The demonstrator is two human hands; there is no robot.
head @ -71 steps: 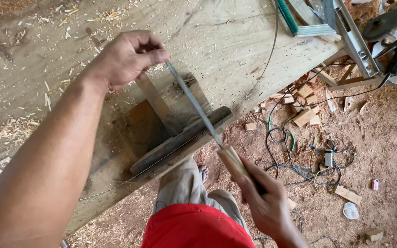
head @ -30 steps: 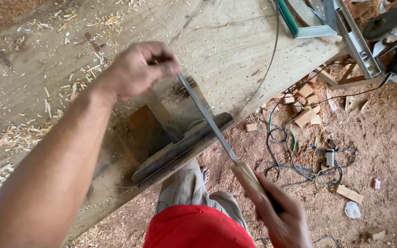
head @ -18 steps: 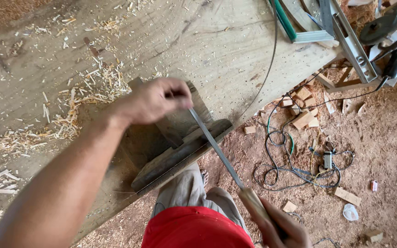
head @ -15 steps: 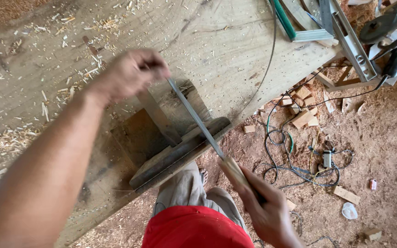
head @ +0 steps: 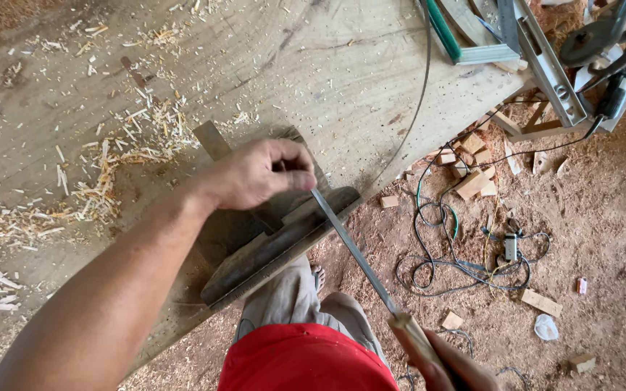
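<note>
Filing a dark curved wood piece [head: 277,250] clamped at the bench edge, seen from above. Left hand [head: 259,174] pinches the tip of a long metal file [head: 349,246] betw. thumb & curled fingers, pressing it down just past the workpiece. Right hand [head: 447,369], mostly cut off at the frame's bottom edge, wraps closed round the file's pale wooden handle [head: 414,340], held out over the floor on the near side.

To do this well, I'd judge: keep the file level, equal pressure from both hands, push in long even strokes, ease off on the return, watch the tip fingers near the wood edge.

Workpiece sits right under the left hand, touching the file: dark, long, slightly arched, rough-looking, w/ a paler top face. File is slim, grey, straight, angled from left hand down to right. Workbench [head: 342,80] beyond the left hand is pale, strewn w/ shavings [head: 132,145].
</note>
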